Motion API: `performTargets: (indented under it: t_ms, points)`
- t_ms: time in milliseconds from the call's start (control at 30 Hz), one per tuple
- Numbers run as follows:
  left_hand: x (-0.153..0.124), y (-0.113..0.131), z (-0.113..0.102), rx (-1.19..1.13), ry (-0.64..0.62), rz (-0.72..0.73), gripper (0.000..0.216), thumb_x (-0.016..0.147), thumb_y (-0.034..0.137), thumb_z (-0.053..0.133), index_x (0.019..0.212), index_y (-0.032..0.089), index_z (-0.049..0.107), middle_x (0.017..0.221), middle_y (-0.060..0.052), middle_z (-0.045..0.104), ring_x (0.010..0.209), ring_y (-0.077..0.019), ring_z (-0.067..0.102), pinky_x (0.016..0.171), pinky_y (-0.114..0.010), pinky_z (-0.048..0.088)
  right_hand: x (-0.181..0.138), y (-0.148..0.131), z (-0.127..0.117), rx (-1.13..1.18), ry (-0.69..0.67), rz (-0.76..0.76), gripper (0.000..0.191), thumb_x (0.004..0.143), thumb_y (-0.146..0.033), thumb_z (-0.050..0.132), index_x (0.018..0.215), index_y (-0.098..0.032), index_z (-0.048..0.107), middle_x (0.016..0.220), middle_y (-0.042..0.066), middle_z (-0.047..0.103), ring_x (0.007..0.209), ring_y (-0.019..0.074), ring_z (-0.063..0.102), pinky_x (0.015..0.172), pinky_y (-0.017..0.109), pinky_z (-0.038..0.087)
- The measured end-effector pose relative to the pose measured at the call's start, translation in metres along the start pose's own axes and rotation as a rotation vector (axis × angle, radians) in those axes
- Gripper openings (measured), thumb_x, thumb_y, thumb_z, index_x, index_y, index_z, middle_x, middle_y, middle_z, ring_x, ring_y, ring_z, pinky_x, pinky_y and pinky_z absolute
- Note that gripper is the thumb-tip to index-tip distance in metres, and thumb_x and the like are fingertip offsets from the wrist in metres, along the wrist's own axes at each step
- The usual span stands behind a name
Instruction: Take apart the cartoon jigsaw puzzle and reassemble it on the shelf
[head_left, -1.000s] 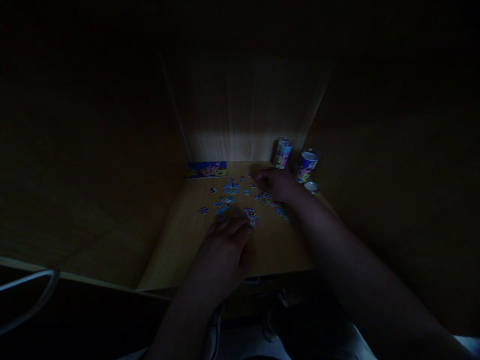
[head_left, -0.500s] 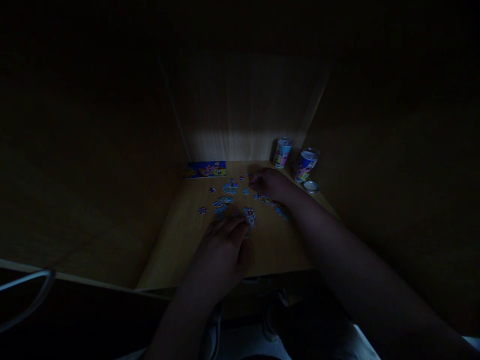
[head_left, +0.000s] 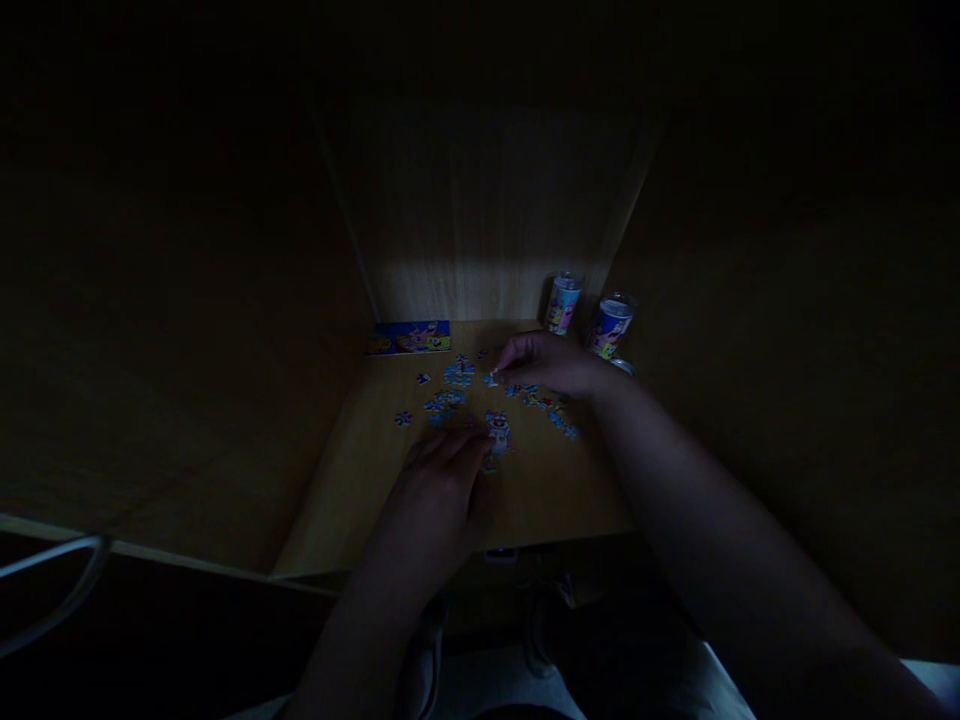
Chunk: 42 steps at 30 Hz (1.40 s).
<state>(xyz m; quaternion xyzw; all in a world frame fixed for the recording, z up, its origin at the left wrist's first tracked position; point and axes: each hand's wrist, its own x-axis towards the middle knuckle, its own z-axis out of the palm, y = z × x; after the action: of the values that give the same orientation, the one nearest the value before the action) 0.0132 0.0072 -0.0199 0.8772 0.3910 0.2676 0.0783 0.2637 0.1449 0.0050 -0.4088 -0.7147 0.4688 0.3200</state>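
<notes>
In the dim head view, my right hand (head_left: 544, 361) pinches a small jigsaw piece (head_left: 494, 373) between thumb and fingertips, just over the wooden surface. My left hand (head_left: 444, 480) rests lower down, palm down with its fingers bent loosely forward. Its fingertips touch or lie beside a small joined section of jigsaw (head_left: 498, 428) with a cartoon figure on it; they partly cover its left edge. Loose blue jigsaw pieces (head_left: 445, 400) lie to the left of this section, and more colourful pieces (head_left: 535, 400) curve below my right hand.
A blue picture card (head_left: 411, 338) lies at the back left. Two clear-topped cartoon cans, one at the back (head_left: 563, 305) and one nearer (head_left: 610, 327), stand at the right, with a round lid (head_left: 624, 367) beside them. Wooden panels (head_left: 480, 230) enclose the surface.
My right hand has moved slightly nearer and left, and a pinched jigsaw piece now shows at its fingertips. My left hand stays almost in place beside the joined section.
</notes>
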Motion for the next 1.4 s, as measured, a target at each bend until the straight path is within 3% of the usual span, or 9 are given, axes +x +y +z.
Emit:
performTargets:
  t_ms: [167, 267, 533, 733, 1100, 1400]
  points:
    - [0.001, 0.001, -0.001, -0.021, -0.012, -0.004, 0.04, 0.094, 0.004, 0.06, 0.129, 0.02, 0.069, 0.136, -0.009, 0.073, 0.125, -0.0303, 0.067, 0.114, -0.055, 0.052, -0.019, -0.014, -0.005, 0.014, -0.445, 0.18, 0.042, 0.073, -0.044, 0.095, 0.101, -0.019, 0.079, 0.092, 0.001, 0.081, 0.08, 0.0138, 0.071, 0.076, 0.026, 0.053]
    - [0.001, 0.002, -0.002, -0.038, -0.026, -0.01, 0.037, 0.093, 0.003, 0.06, 0.124, 0.022, 0.07, 0.133, -0.008, 0.074, 0.124, -0.0293, 0.068, 0.114, -0.053, 0.052, -0.025, -0.019, -0.001, -0.024, -0.537, 0.275, 0.042, 0.072, -0.047, 0.095, 0.097, -0.018, 0.079, 0.088, 0.002, 0.081, 0.073, 0.0128, 0.07, 0.069, 0.024, 0.052]
    - [0.004, 0.003, -0.004, -0.052, -0.039, -0.022, 0.036, 0.093, 0.001, 0.06, 0.121, 0.022, 0.071, 0.133, -0.008, 0.074, 0.126, -0.03, 0.067, 0.113, -0.055, 0.052, -0.024, -0.032, 0.008, -0.255, -0.56, 0.264, 0.024, 0.081, -0.038, 0.087, 0.098, -0.022, 0.083, 0.089, -0.001, 0.082, 0.073, 0.013, 0.069, 0.067, 0.024, 0.05]
    - [0.004, 0.003, -0.003, -0.037, -0.048, -0.033, 0.036, 0.093, 0.002, 0.062, 0.12, 0.023, 0.071, 0.131, -0.006, 0.074, 0.122, -0.0299, 0.068, 0.112, -0.055, 0.053, -0.025, -0.029, 0.012, -0.305, -0.53, 0.176, 0.017, 0.082, -0.038, 0.087, 0.093, -0.025, 0.084, 0.099, -0.001, 0.085, 0.094, 0.0172, 0.076, 0.084, 0.026, 0.052]
    - [0.005, 0.005, -0.004, -0.041, -0.052, -0.028, 0.031, 0.095, 0.005, 0.059, 0.119, 0.022, 0.07, 0.131, -0.008, 0.074, 0.122, -0.0304, 0.067, 0.11, -0.055, 0.053, -0.023, -0.029, 0.017, -0.327, -0.533, 0.176, 0.03, 0.074, -0.045, 0.094, 0.088, -0.022, 0.082, 0.091, -0.002, 0.083, 0.084, 0.0162, 0.073, 0.073, 0.024, 0.05]
    - [0.002, 0.003, -0.003, -0.044, -0.059, -0.031, 0.036, 0.094, 0.004, 0.06, 0.124, 0.023, 0.069, 0.131, -0.006, 0.074, 0.122, -0.0295, 0.067, 0.11, -0.054, 0.052, -0.024, -0.031, 0.02, -0.343, -0.562, 0.169, 0.022, 0.081, -0.041, 0.088, 0.092, -0.024, 0.081, 0.088, -0.004, 0.081, 0.081, 0.0144, 0.07, 0.073, 0.024, 0.048]
